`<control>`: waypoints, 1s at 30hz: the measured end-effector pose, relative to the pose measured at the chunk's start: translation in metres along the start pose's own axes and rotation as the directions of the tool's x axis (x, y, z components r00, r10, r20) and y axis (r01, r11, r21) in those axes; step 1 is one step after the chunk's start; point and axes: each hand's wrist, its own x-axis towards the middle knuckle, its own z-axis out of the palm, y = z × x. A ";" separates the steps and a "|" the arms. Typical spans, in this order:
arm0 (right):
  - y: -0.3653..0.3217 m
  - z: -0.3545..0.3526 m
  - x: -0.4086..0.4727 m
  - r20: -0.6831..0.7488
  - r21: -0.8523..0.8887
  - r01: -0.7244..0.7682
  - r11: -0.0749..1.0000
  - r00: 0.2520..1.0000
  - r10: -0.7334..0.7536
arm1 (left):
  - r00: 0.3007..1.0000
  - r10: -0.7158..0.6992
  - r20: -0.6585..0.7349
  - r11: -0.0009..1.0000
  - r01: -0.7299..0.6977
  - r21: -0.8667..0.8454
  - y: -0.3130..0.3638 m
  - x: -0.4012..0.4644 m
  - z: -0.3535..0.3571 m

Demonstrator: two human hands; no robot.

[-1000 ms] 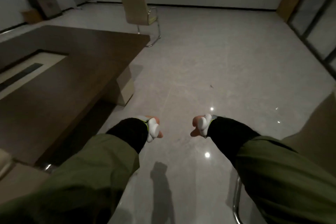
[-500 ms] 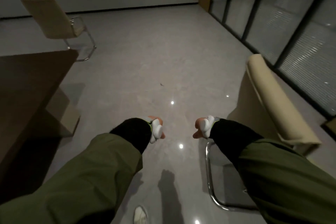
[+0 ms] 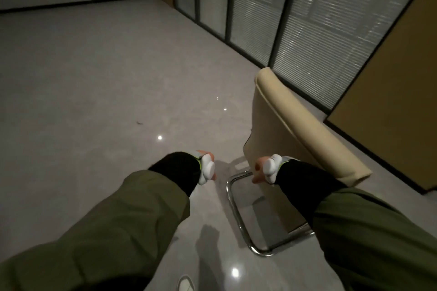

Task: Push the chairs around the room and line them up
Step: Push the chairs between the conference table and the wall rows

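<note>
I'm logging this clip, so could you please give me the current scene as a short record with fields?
chair: beige chair with a chrome base, seen from behind, near the glass wall
left hand: in the air, holds nothing, clear of the chair
right hand: in the air before the chair back, contact not evident
hand posture: fingers hidden; open or curled cannot be told
floor: grey, glossy

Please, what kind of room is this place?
Probably an office or meeting room. A beige chair on a chrome sled frame stands by a glass partition wall with blinds, on a polished grey tile floor.
</note>
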 end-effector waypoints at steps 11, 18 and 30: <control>0.023 -0.053 -0.021 -0.186 0.124 -0.234 0.964 0.949 0.255 | 0.945 0.325 -0.044 0.945 -0.322 0.063 0.049 0.064 -0.079; 0.070 -0.083 -0.052 -0.451 0.219 -0.355 0.909 0.789 0.417 | 0.839 0.528 -0.128 0.831 -0.480 0.283 0.119 0.086 -0.100; 0.112 -0.068 -0.028 -0.409 0.178 -0.457 0.871 0.771 0.488 | 0.660 0.723 -0.204 0.637 -0.521 0.569 0.182 0.123 -0.118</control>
